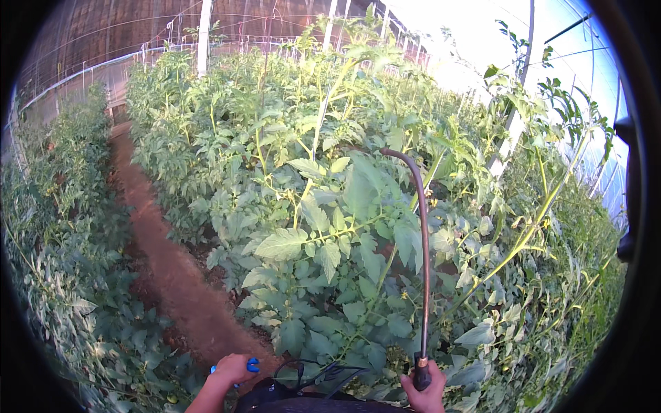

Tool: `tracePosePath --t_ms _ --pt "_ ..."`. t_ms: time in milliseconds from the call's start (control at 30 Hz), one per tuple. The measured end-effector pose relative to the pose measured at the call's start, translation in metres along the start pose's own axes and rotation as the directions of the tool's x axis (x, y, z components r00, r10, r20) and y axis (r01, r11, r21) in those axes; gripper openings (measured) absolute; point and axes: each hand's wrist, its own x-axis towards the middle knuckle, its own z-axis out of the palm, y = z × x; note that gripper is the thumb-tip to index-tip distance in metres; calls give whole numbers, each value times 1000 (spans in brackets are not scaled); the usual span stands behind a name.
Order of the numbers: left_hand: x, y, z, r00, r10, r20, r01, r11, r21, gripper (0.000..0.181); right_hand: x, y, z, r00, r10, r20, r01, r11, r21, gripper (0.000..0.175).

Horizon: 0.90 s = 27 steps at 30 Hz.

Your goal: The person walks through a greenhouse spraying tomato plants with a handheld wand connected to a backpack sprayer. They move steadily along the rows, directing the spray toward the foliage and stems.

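My right hand [433,391], low in the view right of centre, grips the black handle [422,376] of a sprayer wand. From that handle the thin metal wand [425,258] rises upright, and its top bends left over tomato foliage [330,237]. Leaves just below the bent tip look hazy. My left hand [232,367], at the lower left, is closed around a blue object [252,364], whose ends show beside the fingers; the rest of it is hidden. Between both hands, black cables or hoses [330,372] lie against dark clothing or a bag [289,400].
A bare soil path [170,268] runs away on the left between plant rows. Another row of plants [67,248] borders it. White posts [204,36], strings and wires stand among the plants. Leaning stems [526,232] reach across on the right, near translucent greenhouse sheeting [612,178].
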Motion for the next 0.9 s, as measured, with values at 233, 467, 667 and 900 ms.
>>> tracePosePath --t_ms 233,467,667,900 --pt "37 -33 -24 1000 13 8 -13 1000 -14 44 38 -54 17 978 -132 -164 101 977 -185 32" --pt "77 -99 -73 994 51 -101 -55 998 -42 42 71 -128 65 918 -236 -319 114 927 -357 34" --pt "122 -144 -110 996 90 -18 -90 996 11 45 73 -171 112 894 -199 -401 8 903 -430 33" --pt "159 -176 -146 984 172 50 -173 985 20 47 64 -200 157 864 -138 -485 -128 870 -476 37"
